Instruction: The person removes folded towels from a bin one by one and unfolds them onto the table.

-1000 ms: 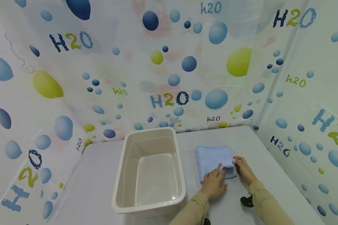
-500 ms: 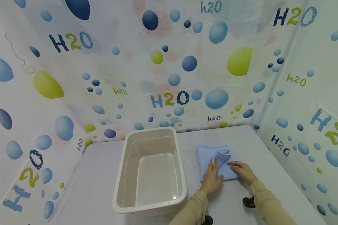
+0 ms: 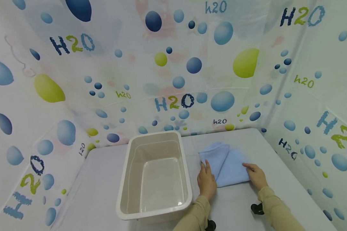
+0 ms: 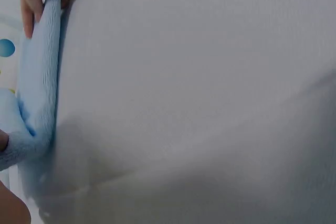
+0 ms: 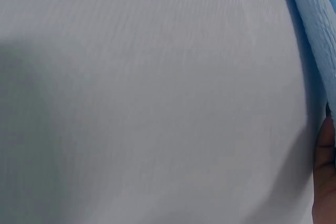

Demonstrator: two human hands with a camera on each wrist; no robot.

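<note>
A folded light-blue towel [image 3: 234,166] lies on the white-covered table, one layer turned over toward the left as a loose flap. My left hand [image 3: 207,183] holds this flap at its left edge, with the fingers pointing away from me. At the opposite side, my right hand [image 3: 256,176] pinches the towel's right edge, fingers on top. The left wrist view shows the thick towel edge [image 4: 50,61] running between both hands, the right hand's fingers [image 4: 31,3] gripping its far end. Only a strip of the towel [image 5: 315,24] and part of the right hand [image 5: 325,177] appear in the right wrist view.
A cream plastic basin [image 3: 122,179] stands left of the towel, close to the left forearm. White sheeting printed with coloured drops surrounds the table [image 3: 101,183] at the back and sides. Dark straps' ends [image 3: 257,209] show beneath the sleeves.
The towel's upper layer has been turned from the right side over to the left. My left hand has moved left with it, while the right hand has shifted slightly right along the edge.
</note>
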